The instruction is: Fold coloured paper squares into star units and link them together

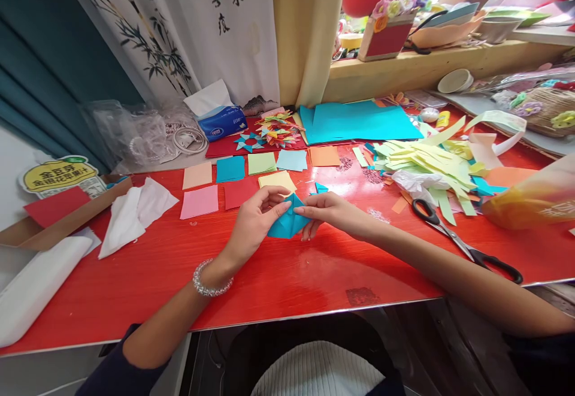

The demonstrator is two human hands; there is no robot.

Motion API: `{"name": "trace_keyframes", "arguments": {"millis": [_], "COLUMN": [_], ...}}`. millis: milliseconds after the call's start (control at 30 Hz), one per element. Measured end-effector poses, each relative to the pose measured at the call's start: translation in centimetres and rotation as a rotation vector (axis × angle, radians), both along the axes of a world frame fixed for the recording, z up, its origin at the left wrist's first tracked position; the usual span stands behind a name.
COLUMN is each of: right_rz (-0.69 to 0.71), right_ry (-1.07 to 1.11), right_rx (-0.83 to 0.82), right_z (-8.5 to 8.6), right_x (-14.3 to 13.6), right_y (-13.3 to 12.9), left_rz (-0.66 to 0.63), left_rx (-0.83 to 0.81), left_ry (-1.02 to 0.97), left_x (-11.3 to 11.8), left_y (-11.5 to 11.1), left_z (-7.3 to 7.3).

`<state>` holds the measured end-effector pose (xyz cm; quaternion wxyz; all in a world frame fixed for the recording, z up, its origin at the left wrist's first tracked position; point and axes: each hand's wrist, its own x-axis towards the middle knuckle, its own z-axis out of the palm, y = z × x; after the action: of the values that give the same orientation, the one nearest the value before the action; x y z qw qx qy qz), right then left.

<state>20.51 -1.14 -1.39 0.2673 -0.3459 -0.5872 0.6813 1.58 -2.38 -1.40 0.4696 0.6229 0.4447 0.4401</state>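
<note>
A blue sheet of folded paper (287,223) is held up between both my hands, just over the red table (269,282). My left hand (257,219) pinches its left side with thumb and fingers. At its upper right edge, my right hand (324,211) grips it between thumb and fingers. A small blue folded piece (320,187) lies behind my right hand. Beyond my hands are squares of paper in two rows, among them a red stack (240,193), a yellow stack (277,181) partly hidden by my left hand, and a pink stack (199,202).
Black-handled scissors (458,240) lie near my right forearm, beside a heap of green paper strips (417,159). Large blue sheets (359,121), a tissue pack (222,121) and folded paper stars (278,129) are at the back. Crumpled tissues (135,210) lie left.
</note>
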Motion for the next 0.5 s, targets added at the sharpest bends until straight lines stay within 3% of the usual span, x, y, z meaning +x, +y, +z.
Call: {"name": "trace_keyframes", "arguments": {"millis": [167, 500], "right_rz": [-0.099, -0.145], "right_ry": [0.009, -0.005], "right_rx": [0.010, 0.032], "right_z": [0.05, 0.08], "right_x": [0.03, 0.07], "right_y": [0.27, 0.26], "left_rz": [-0.003, -0.051], "left_rx": [-0.019, -0.151], "left_ry": [-0.030, -0.056], "left_x": [0.09, 0.16], "left_y": [0.09, 0.19], "left_z": [-0.22, -0.04]}}
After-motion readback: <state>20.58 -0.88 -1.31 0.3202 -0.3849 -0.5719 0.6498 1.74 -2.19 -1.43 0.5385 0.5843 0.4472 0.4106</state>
